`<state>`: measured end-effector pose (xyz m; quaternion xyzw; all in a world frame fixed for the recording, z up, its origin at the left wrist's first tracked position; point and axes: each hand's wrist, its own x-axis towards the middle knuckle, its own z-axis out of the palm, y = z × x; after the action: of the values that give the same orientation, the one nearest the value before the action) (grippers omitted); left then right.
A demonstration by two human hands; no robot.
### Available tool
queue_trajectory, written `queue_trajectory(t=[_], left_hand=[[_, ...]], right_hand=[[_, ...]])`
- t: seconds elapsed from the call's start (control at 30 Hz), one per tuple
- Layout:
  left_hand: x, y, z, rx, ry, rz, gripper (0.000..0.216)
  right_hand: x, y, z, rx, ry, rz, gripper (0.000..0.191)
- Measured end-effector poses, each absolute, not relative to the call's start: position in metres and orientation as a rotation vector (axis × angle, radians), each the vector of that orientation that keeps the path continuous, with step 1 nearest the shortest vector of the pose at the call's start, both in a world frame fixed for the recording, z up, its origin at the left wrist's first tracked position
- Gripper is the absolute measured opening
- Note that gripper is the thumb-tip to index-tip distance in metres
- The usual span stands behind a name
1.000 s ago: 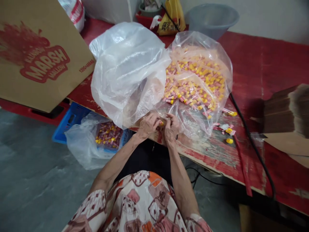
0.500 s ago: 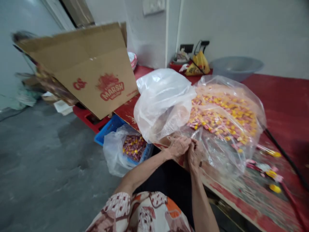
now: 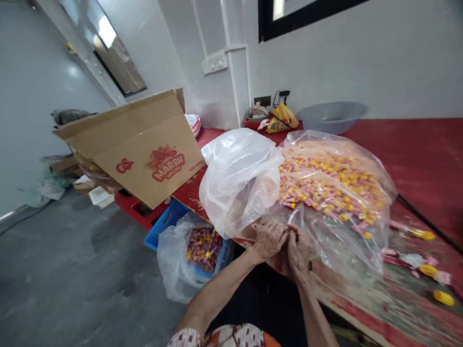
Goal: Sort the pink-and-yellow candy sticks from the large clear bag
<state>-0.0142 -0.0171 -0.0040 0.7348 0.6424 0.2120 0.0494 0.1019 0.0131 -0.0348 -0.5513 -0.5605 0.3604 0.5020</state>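
At the table's front edge my left hand point(image 3: 269, 238) and my right hand point(image 3: 300, 248) meet, fingers curled and pressed together. Whatever is pinched between them is hidden by the fingers. Right behind my hands lies a clear plastic bag point(image 3: 336, 241) with many small pink pieces with yellow caps point(image 3: 333, 185) in it. A whitish plastic bag point(image 3: 237, 176) bulges up just beyond my left hand. Loose yellow caps point(image 3: 443, 297) and pink bits lie on the table to the right.
Below the table on the left, a blue crate point(image 3: 162, 224) holds a lined heap of similar pieces point(image 3: 205, 248). A cardboard box point(image 3: 144, 159) leans beside the table. At the back are a grey basin point(image 3: 333, 117) and a yellow packet point(image 3: 282, 118). A black cable point(image 3: 427, 221) crosses the red tabletop.
The camera view has tilted up, so more wall shows and everything sits lower in the picture. My hands stay together at the table edge, their fingers shifted slightly.
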Motion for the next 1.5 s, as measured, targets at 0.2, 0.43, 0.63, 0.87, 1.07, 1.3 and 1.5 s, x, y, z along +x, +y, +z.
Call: queue_trajectory(t=[0.2, 0.43, 0.63, 0.87, 1.07, 1.3, 1.5], left_hand=[[-0.012, -0.013, -0.006, 2.128, 1.899, 0.771, 0.021], [-0.008, -0.022, 0.010, 2.196, 1.942, 0.790, 0.029], [-0.015, -0.007, 0.004, 1.832, 1.793, 0.866, 0.018], [-0.029, -0.016, 0.008, 1.261, 1.641, 1.224, 0.031], [-0.010, -0.028, -0.012, 2.126, 1.667, 1.024, 0.026], [-0.002, -0.030, 0.000, 2.271, 1.761, 1.055, 0.029], [0.004, -0.032, -0.023, 2.332, 1.806, 0.993, 0.029]], right_hand=[[0.102, 0.009, -0.028, -1.338, -1.284, 0.911, 0.042], [0.106, 0.005, -0.015, -1.436, -1.045, 0.963, 0.040], [0.110, 0.006, -0.014, -1.444, -1.076, 0.927, 0.037], [0.113, 0.007, -0.015, -1.405, -1.158, 0.958, 0.037], [0.118, 0.007, -0.017, -1.418, -1.244, 0.936, 0.038], [0.117, 0.009, -0.026, -1.398, -1.235, 1.020, 0.040], [0.115, 0.005, -0.016, -1.396, -1.227, 0.950, 0.038]])
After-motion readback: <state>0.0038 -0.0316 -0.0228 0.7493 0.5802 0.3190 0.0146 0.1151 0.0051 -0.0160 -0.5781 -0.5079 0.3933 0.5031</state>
